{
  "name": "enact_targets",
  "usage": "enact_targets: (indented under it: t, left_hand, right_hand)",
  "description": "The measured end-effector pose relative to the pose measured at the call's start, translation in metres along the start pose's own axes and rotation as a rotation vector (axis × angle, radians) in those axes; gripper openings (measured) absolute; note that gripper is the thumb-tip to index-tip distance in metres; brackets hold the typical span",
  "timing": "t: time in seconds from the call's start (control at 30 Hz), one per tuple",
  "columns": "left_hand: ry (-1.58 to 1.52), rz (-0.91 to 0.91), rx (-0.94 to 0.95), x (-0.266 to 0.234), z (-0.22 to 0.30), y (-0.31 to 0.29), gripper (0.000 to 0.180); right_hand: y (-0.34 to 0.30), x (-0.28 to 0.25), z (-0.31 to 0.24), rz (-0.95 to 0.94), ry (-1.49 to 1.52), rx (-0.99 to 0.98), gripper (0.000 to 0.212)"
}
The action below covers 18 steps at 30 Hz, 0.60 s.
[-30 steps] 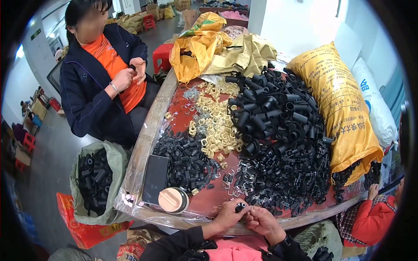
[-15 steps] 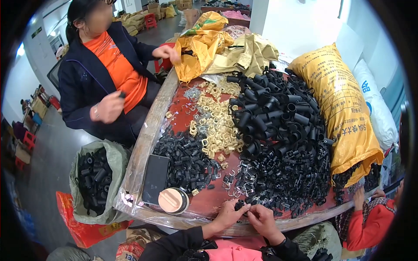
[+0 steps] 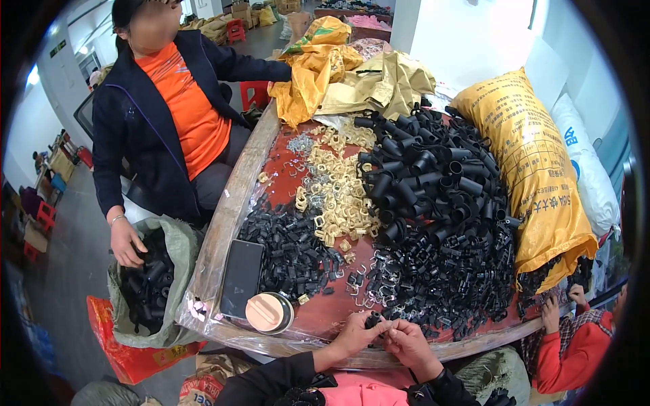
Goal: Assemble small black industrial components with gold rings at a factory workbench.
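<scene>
At the table's near edge my left hand (image 3: pixel 353 338) is closed on a small black plastic fitting (image 3: pixel 373 319), whose open end points up between thumb and fingers. Right beside it, my right hand (image 3: pixel 412 345) is pinched, its fingertips touching the left hand's. Whatever those fingertips hold is too small to make out. Beyond my hands lie small bent metal clips (image 3: pixel 359 287) and a heap of small black plastic pieces (image 3: pixel 447 277). Larger black tube-shaped parts (image 3: pixel 423 176) are piled farther off. Brass-coloured square pieces (image 3: pixel 345 210) lie left of them, with more little black pieces (image 3: pixel 291 254) nearer.
A black tablet-like slab (image 3: pixel 242 279) and a round tin with a wooden lid (image 3: pixel 269 312) sit at the near left. A yellow woven sack (image 3: pixel 531 176) lies along the right side. On the floor stands a green sack (image 3: pixel 179 271). A co-worker (image 3: pixel 172 115) sits left; another's red sleeve (image 3: pixel 575 352) is right.
The co-worker on the left has lowered one hand into the green sack and stretched the other arm behind the yellow bags. My right fingers have shifted slightly; my left hand stays put.
</scene>
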<state>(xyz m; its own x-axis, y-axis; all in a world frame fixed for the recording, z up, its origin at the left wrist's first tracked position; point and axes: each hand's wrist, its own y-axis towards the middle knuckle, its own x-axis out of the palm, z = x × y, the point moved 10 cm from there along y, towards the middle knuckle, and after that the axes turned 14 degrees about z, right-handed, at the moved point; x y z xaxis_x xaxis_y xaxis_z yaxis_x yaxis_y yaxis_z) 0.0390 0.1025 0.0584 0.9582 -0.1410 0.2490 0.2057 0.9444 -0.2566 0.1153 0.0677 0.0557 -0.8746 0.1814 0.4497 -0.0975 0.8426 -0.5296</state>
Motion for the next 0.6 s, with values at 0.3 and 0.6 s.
enact_targets:
  t: [0.3,0.6]
  left_hand:
    - [-0.017,0.048,-0.078,-0.004,-0.009,-0.004,0.02]
    - [0.213,0.126,0.216,-0.009,-0.005,0.012,0.016]
  right_hand:
    - [-0.01,-0.002,-0.032,0.193,-0.578,-0.485,0.01]
    - [0.016,-0.026,-0.014,0.197,-0.557,-0.331,0.007]
